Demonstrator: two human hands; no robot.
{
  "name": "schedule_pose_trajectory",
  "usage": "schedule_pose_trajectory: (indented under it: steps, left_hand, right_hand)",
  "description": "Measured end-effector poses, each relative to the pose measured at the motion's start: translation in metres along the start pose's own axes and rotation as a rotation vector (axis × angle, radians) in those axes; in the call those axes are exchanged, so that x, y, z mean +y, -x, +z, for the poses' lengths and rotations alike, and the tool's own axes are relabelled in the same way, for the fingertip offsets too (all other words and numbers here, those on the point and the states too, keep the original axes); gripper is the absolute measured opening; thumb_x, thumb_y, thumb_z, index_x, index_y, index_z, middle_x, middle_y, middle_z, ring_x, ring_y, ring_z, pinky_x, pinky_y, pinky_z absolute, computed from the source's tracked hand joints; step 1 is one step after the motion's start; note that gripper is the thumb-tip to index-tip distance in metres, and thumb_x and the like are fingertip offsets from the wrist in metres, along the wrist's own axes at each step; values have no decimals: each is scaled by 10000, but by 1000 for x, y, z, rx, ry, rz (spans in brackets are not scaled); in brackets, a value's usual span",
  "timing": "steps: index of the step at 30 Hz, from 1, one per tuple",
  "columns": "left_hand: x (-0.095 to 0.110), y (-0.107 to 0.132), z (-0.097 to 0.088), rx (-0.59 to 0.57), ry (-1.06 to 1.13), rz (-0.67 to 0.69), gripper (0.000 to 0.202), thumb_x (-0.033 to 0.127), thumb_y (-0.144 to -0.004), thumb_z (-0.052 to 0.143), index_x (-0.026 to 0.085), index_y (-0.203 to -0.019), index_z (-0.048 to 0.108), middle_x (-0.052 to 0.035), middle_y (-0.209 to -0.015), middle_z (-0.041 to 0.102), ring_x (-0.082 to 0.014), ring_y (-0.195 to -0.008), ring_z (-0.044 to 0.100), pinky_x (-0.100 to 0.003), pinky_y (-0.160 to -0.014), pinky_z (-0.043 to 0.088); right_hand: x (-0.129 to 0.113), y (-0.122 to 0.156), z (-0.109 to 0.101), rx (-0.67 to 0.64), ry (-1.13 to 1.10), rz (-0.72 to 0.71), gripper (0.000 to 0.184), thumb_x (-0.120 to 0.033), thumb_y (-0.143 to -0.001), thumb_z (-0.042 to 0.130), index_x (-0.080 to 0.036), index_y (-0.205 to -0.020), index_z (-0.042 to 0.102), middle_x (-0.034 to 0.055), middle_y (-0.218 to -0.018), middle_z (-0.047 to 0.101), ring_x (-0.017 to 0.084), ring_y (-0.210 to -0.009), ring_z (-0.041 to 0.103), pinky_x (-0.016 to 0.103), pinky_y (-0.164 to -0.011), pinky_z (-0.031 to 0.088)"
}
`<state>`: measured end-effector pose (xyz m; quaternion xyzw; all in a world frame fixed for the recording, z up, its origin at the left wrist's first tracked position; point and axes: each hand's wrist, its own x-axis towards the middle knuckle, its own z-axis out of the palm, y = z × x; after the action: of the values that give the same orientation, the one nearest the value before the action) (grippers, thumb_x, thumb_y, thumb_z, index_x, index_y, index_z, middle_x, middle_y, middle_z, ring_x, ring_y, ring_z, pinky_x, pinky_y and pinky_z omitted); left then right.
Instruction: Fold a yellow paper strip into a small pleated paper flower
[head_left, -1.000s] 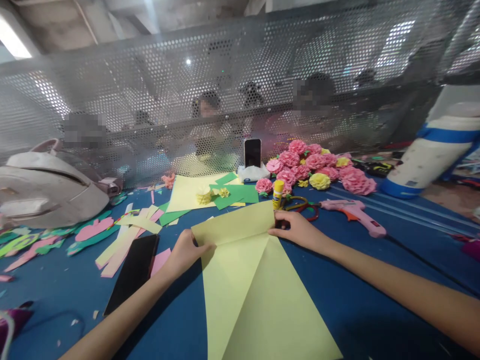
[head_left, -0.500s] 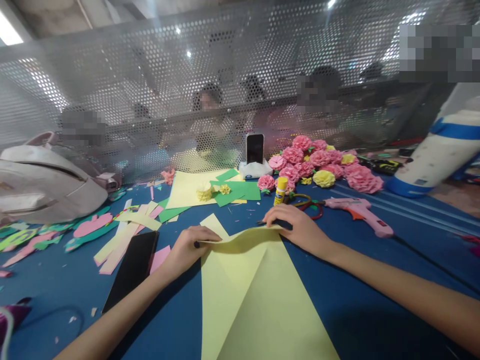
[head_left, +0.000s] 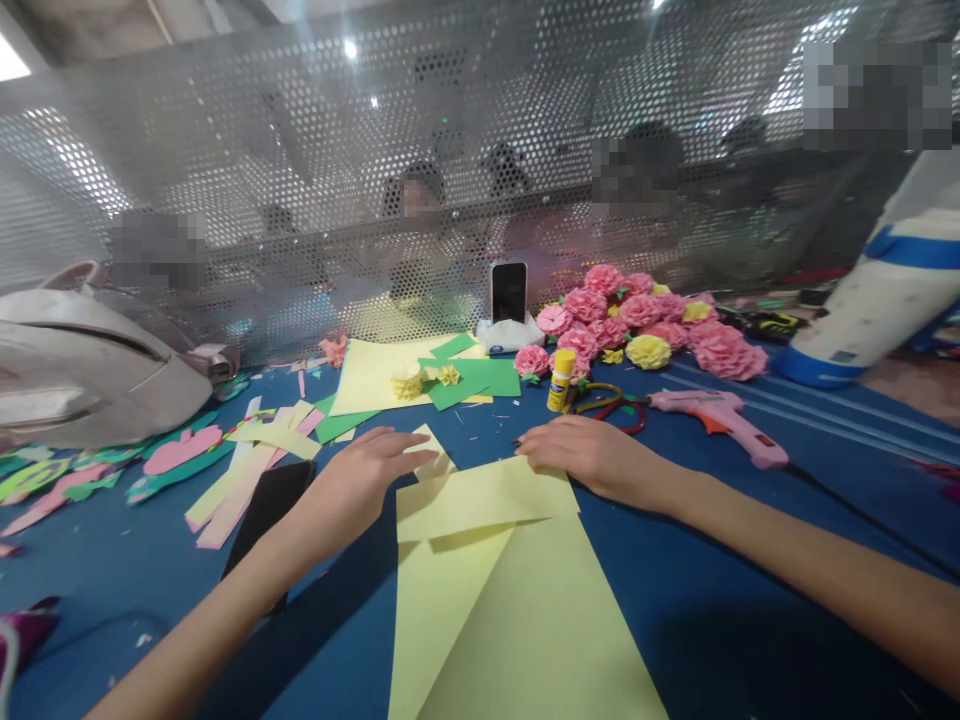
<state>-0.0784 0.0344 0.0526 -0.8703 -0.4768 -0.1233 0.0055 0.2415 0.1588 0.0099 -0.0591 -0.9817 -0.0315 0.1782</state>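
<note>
Down toward me has come the top flap of the yellow paper (head_left: 525,620), flat on the bench (head_left: 750,560). My left hand (head_left: 360,485) and right hand (head_left: 592,455) rest open on its fold; creasing seems left to do.

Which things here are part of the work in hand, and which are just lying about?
In hand: yellow sheet, folded over at its top; left hand and right hand press on the fold.
Lying about: glue stick, glue gun, scissors, paper flowers, paper strips, black phone, bag.
</note>
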Motion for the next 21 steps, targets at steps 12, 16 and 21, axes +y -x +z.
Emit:
schedule_pose_trajectory:
  steps: [12, 16, 21]
  left_hand:
    - [58, 3, 54, -167, -9, 100, 602, 419, -1014, 337, 180, -1541, 166, -163, -1610, 149, -298, -1483, 106, -530, -1178, 239]
    - [55, 7, 56, -163, -29, 126, 537, 332, -1023, 339, 178, -1525, 226, -146, -1613, 145, -284, -1486, 96, -512, -1188, 230]
    - [56, 10, 58, -168, -11, 148, 539, 272, -1021, 332, 146, -1529, 204, -134, -1614, 129, -264, -1488, 89, -496, -1197, 229]
  right_hand:
    - [-21, -8, -24, -172, 13, 37, 355, -14, -864, 421, -177, -1077, 653, 89, -1344, 602, 255, -1325, 461, 457, -1025, 416]
    - [-50, -15, -13, -95, 15, 115, 369, -109, -914, 451, -134, -1243, 617, 121, -1364, 587, 252, -1328, 465, 451, -1097, 377]
    - [-79, -16, 15, -167, -4, 252, 673, -447, -940, 523, -49, -1463, 380, 196, -1515, 367, 318, -1412, 336, 489, -1116, 377]
